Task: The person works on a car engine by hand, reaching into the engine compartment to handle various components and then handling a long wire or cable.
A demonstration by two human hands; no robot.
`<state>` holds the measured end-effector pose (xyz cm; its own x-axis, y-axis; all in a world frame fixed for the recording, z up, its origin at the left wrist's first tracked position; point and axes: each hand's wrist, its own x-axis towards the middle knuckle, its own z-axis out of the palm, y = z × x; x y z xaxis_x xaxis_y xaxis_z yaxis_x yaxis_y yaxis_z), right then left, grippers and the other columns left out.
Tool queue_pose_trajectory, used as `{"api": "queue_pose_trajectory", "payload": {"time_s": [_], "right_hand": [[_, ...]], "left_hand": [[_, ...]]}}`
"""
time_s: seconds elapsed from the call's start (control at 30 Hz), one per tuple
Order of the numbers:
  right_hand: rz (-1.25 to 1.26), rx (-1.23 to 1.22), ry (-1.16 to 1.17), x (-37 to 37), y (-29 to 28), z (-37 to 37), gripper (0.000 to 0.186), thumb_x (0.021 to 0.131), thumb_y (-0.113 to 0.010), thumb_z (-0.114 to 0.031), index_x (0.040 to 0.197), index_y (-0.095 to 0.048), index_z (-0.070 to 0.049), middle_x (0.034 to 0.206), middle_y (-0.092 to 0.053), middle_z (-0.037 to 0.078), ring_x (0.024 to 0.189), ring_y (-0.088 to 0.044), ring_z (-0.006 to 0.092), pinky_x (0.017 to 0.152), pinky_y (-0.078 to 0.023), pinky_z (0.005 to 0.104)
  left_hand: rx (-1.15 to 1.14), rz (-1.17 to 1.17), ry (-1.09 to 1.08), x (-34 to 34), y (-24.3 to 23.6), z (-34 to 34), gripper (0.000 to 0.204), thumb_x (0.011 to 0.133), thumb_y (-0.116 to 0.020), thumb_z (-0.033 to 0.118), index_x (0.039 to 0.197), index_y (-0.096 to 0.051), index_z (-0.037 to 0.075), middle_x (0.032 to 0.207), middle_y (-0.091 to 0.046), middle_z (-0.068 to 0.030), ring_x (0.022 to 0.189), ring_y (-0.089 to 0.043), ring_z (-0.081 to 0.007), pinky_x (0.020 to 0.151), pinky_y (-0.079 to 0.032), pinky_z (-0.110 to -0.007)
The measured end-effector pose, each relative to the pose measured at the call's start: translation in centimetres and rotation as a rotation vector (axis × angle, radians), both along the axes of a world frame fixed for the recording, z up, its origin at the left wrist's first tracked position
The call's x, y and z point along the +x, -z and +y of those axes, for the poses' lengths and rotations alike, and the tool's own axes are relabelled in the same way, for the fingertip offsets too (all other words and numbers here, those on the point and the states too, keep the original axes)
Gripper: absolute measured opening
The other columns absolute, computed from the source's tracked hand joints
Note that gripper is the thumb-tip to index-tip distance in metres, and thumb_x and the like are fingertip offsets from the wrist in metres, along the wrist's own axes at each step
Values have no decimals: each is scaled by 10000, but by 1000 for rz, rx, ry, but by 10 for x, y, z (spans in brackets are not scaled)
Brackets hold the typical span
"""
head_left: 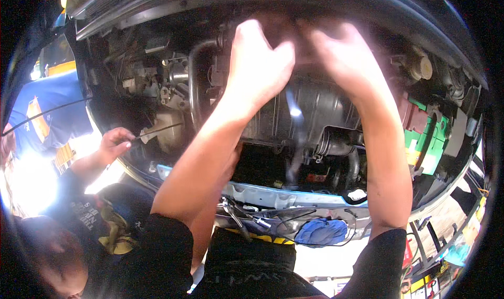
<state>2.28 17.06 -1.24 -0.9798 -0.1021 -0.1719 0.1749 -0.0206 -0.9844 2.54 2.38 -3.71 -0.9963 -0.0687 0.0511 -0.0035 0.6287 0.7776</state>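
Both my arms reach over an open car engine bay, toward the dark far side under the raised hood [273, 0]. My left hand [260, 63] is closed, thumb against curled fingers; whatever it grips is hidden. Beside it, my right hand [341, 55] is blurred, its fingers curled inward toward the left hand. What they hold cannot be made out in the shadow. Below the hands lies a dark ribbed engine cover [325, 107]. A bent black hose [194, 81] runs left of my left forearm, and a thicker black hose [336, 141] sits nearer the front.
At left, a co-worker's hand [118, 143] holds a thin dark rod [163, 130]. Another person in blue [52, 105] stands beyond. A green battery [434, 141] sits at right. On the front edge lie a metal hand tool [234, 216] and a blue cloth [322, 231].
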Motion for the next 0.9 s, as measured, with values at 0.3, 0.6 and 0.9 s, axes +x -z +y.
{"api": "queue_pose_trajectory", "payload": {"time_s": [0.3,0.6,0.9], "right_hand": [[-219,29,-294,-22,1,15,270,755,-532,-79,941,-667,64,815,-694,169,713,-657,280,688,-530,367],[112,641,-479,-28,4,16,351,795,-559,-179,1073,-647,16,938,-692,218,935,-665,332,873,-501,391],[57,532,-506,-26,5,26,342,937,-466,-264,1110,-663,-44,987,-686,153,914,-631,236,877,-483,345]], "left_hand": [[114,66,207,-23,-29,-13,218,837,-676,82,1017,-678,-42,877,-728,-127,771,-667,-126,734,-528,-269],[109,48,297,-29,-6,-32,181,863,-705,123,962,-715,-28,865,-736,-115,759,-655,-119,739,-513,-288],[462,-132,279,-34,6,-34,151,893,-675,131,977,-688,6,872,-688,-17,771,-571,-103,704,-456,-281]]}}
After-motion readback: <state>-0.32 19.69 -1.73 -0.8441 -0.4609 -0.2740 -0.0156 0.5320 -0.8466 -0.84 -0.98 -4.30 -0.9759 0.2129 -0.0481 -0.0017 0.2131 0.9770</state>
